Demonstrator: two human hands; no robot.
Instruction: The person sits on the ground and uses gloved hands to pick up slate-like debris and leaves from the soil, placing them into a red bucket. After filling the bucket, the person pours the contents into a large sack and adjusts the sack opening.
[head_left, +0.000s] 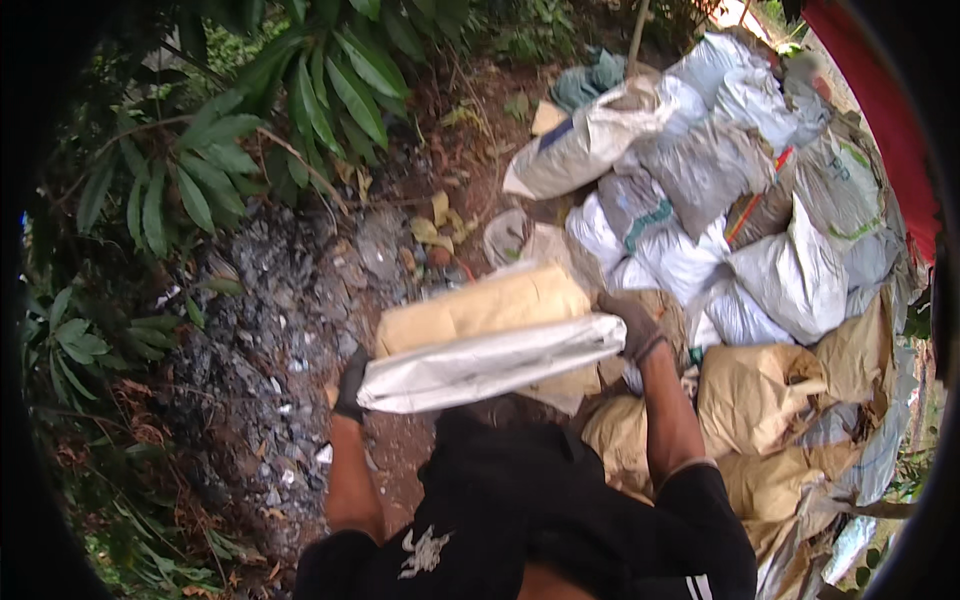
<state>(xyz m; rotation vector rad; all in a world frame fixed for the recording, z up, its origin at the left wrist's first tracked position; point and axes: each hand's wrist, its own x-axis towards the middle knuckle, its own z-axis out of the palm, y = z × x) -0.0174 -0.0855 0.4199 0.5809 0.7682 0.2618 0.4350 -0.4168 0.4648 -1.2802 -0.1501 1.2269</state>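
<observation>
Both my hands wear dark gloves and hold a long bundle level in front of my body. Its near side is a flattened white sack (490, 368) with creased, layered edges. Against the far side lies a tan paper sack (485, 308), smooth and slightly bulging. At the left end, my left hand (350, 385) is closed on the white sack. My right hand (635, 328) grips the right end of the bundle, and its fingers are partly hidden. Whether the two sacks are joined, I cannot tell.
A heap of filled white and grey sacks (700, 160) rises at the far right. Brown paper sacks (755, 395) lie nearer on the right. Ash and burnt scraps (265, 330) cover the ground at left. Leafy branches (350, 85) overhang the far left.
</observation>
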